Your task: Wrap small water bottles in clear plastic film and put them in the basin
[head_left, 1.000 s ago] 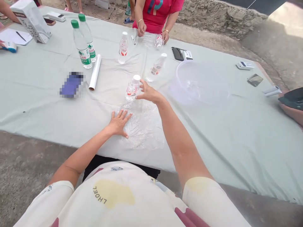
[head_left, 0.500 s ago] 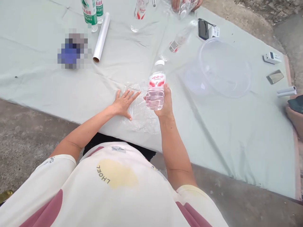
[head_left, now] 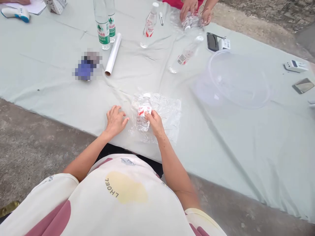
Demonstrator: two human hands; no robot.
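Note:
A small clear water bottle (head_left: 143, 122) with a white cap and a red-and-white label rests on a sheet of clear plastic film (head_left: 169, 114) near the table's front edge. My right hand (head_left: 155, 123) grips the bottle from its right side, thumb across the label. To the left of the bottle, my left hand (head_left: 116, 120) holds nothing, its fingers apart and slightly bent close to the film's left edge. The film lies wrinkled under the bottle and spreads out mostly to its right.
A roll of film (head_left: 113, 54) lies beyond my left hand, beside green-labelled bottles (head_left: 103, 34). Farther back are a standing bottle (head_left: 149, 28), a lying bottle (head_left: 186, 55) and another person's hands (head_left: 189, 8) on a film-covered bottle. A clear basin (head_left: 211, 70) sits at right.
My right hand has brought the bottle down and left onto the film. My left hand has come off the film and moved left. The camera view has shifted slightly.

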